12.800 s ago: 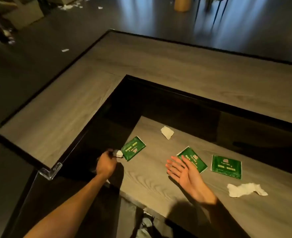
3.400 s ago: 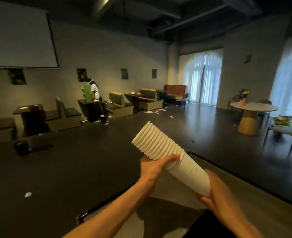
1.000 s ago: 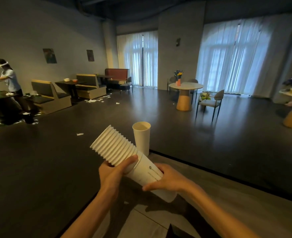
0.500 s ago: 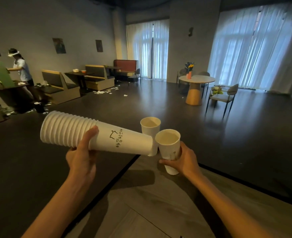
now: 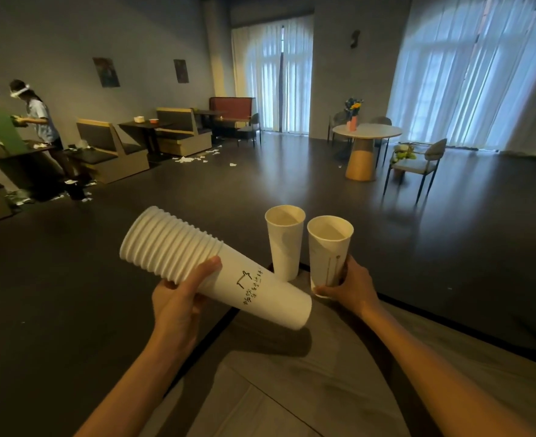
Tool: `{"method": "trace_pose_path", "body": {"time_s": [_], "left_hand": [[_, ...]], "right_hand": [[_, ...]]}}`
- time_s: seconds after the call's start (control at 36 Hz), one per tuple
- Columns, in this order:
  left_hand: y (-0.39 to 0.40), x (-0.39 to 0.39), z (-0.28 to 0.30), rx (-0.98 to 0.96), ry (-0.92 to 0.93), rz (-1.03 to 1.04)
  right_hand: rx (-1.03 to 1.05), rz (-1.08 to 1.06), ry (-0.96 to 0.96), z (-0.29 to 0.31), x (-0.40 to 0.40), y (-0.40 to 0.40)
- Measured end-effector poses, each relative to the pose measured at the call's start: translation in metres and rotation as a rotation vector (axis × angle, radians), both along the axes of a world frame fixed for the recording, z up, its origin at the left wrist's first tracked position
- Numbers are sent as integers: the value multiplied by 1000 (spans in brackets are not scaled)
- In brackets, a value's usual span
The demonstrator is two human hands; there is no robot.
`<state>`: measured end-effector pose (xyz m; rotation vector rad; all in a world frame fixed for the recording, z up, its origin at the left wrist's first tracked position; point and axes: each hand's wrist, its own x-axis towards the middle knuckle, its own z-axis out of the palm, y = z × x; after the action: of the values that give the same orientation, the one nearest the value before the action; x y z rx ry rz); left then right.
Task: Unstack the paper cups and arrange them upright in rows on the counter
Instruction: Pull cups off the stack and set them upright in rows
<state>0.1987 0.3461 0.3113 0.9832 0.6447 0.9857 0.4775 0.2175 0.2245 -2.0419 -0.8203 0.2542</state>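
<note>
My left hand [image 5: 181, 305] grips a stack of white paper cups [image 5: 203, 263], tilted with its rims up to the left and its base down to the right. One single white cup [image 5: 285, 244] stands upright at the far corner of the grey wooden counter [image 5: 339, 389]. My right hand [image 5: 351, 287] holds a second single cup [image 5: 329, 250] upright by its lower part, just right of the standing cup. Whether its base touches the counter is hidden by my fingers.
The counter has a dark edge and drops to a dark floor beyond. A round table [image 5: 366, 143] with chairs stands far right, booths [image 5: 178, 134] far left. A person [image 5: 38, 121] stands at a table at the left. Paper scraps litter the floor.
My right hand has carried the single cup right and down beside the standing cup. The stack in my left hand has tilted, its base dropping toward the counter.
</note>
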Motion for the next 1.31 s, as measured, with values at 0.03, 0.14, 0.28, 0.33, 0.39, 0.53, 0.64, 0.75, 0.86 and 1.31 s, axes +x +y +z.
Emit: {"method": "trace_pose_path", "body": {"time_s": [0.03,0.14,0.28,0.33,0.39,0.53,0.64,0.75,0.86,1.31], "left_hand": [[-2,0,-2,2,20,-14],[-15,2,0,22,73,-109],[-37,2,7,53,102,-219],[-49,5,7,17,96,-254],[-62,10,6,-40,86,-298],[-105,27,6,-122,50,-354],[-128,37,6,-186,43,-281],[-151,41,7,-27,160,-267],[-163,41,15,92,221,-226],[-108,18,54,-27,-141,94]], "right_hand": [[-13,8,16,-3,0,-1],[-26,9,35,-7,2,-7],[-129,-50,101,-10,-4,-34],[-190,-30,136,-6,-9,-52],[-137,32,343,11,-25,-71],[-147,298,614,61,-73,-125],[-152,409,711,80,-88,-152],[-219,429,652,74,-89,-179],[-231,356,419,69,-89,-193],[17,39,113,37,-35,-145]]}}
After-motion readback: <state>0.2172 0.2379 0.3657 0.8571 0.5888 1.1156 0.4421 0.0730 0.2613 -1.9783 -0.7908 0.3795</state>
